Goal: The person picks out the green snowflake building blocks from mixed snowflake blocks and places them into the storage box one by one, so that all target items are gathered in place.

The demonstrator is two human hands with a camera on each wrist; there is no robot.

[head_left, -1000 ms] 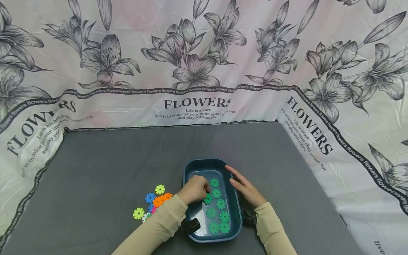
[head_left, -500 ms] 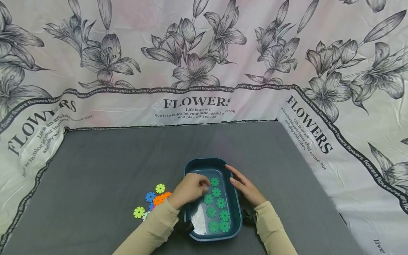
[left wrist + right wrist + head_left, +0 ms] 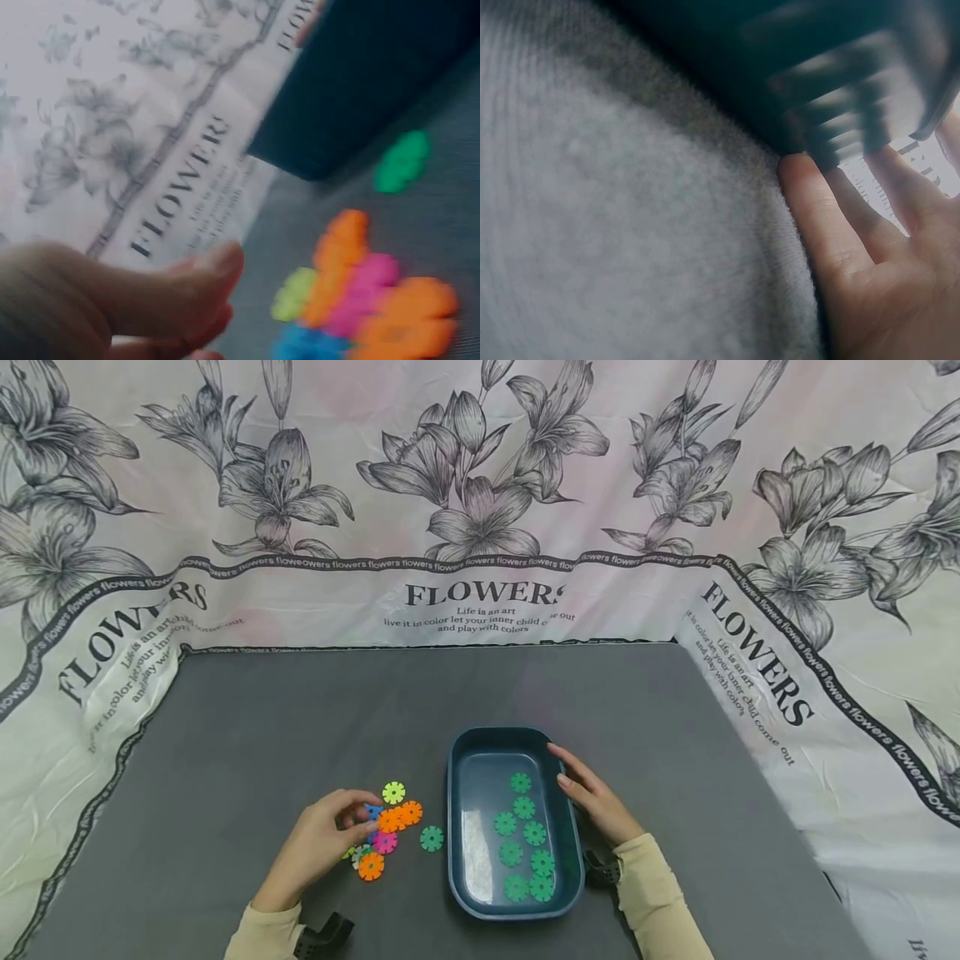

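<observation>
A dark blue tray (image 3: 480, 810) holds several green flower-shaped discs (image 3: 511, 853), mostly on its right side. My right hand (image 3: 600, 802) rests with extended fingers against the tray's right side; the right wrist view shows its fingertips at the wall. Over at the left, my left hand (image 3: 315, 839) hovers at a small pile of notched discs, fingers loosely bent. Nearest its fingertips are a blue disc (image 3: 372, 812) and orange discs (image 3: 391, 820). A pink disc (image 3: 386, 843) and a yellow disc (image 3: 393, 792) lie close by. No disc shows between thumb and fingers in the left wrist view.
One loose green disc (image 3: 431, 838) lies between pile and tray. Another orange disc (image 3: 371, 867) marks the pile's front. Grey cloth (image 3: 300, 718) covers the table, and a flower-printed curtain (image 3: 480, 602) borders its back and sides.
My left hand has left the tray and moved left to the pile, uncovering the loose green disc and more of the pile. The right hand stays at the tray. The head view has shifted slightly.
</observation>
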